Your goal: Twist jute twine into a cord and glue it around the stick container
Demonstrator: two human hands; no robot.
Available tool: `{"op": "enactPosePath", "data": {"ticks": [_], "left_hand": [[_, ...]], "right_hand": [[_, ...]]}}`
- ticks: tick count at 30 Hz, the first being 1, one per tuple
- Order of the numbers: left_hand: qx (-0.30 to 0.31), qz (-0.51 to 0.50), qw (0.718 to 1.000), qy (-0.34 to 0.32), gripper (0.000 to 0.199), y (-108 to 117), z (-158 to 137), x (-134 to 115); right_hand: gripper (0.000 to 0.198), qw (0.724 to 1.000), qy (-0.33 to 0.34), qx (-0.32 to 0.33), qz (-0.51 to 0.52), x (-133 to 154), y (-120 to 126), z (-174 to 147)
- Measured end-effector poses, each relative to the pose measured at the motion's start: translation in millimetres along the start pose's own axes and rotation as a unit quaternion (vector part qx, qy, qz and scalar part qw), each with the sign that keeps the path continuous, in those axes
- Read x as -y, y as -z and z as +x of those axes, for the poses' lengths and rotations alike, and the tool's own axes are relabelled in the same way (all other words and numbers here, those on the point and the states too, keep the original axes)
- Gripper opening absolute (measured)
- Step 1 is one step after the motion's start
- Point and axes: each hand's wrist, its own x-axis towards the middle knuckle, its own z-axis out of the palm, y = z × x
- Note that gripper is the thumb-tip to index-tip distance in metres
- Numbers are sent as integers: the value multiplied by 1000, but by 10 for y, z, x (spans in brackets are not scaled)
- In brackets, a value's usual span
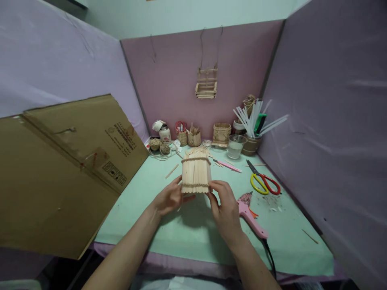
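A small box made of craft sticks [196, 173], with twine bands near its top and bottom edges, is held up above the table. My left hand [171, 197] grips its lower left side, with fingers reaching underneath. My right hand [222, 201] pinches the lower right corner between thumb and fingers. A pink glue gun [252, 221] lies to the right of my right hand. Behind the box, a pile of loose craft sticks [198, 152] shows in part. One single stick [172, 171] lies to the left.
Scissors [261, 179] and a pink craft knife [226, 164] lie to the right. A water cup [236, 147], a pot of glue sticks [251, 143], a woven box [221, 134] and twine balls [160, 146] line the back. A cardboard sheet [75, 173] leans at left. A stick swing [207, 84] hangs behind.
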Motion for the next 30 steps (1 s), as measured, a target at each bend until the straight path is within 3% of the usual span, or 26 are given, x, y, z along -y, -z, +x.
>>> {"op": "enactPosePath", "data": {"ticks": [3, 9, 12, 16, 19, 23, 27, 30], "left_hand": [[40, 5, 999, 2, 80, 22, 1, -29], [-42, 52, 998, 9, 71, 18, 98, 79], [-50, 58, 997, -13, 67, 29, 109, 128], [-21, 27, 999, -19, 65, 30, 96, 116], [-13, -11, 1000, -18, 68, 27, 101, 104], [4, -29, 1000, -11, 62, 54, 120, 139], [19, -31, 999, -11, 63, 70, 129, 181], [4, -14, 1000, -21, 67, 44, 140, 209]], "right_hand": [[27, 1000, 21, 16, -11, -32, -42, -4], [25, 999, 30, 36, -14, -35, -111, -27], [25, 998, 10, 62, 2, -15, -89, -32], [56, 991, -75, 75, 88, -63, -32, -42], [61, 959, -176, 68, 214, -133, -18, -44], [54, 889, -293, 93, 341, -167, -57, -15], [55, 836, -353, 83, 411, -166, -135, 10], [64, 821, -391, 64, 411, -179, -181, 19]]}}
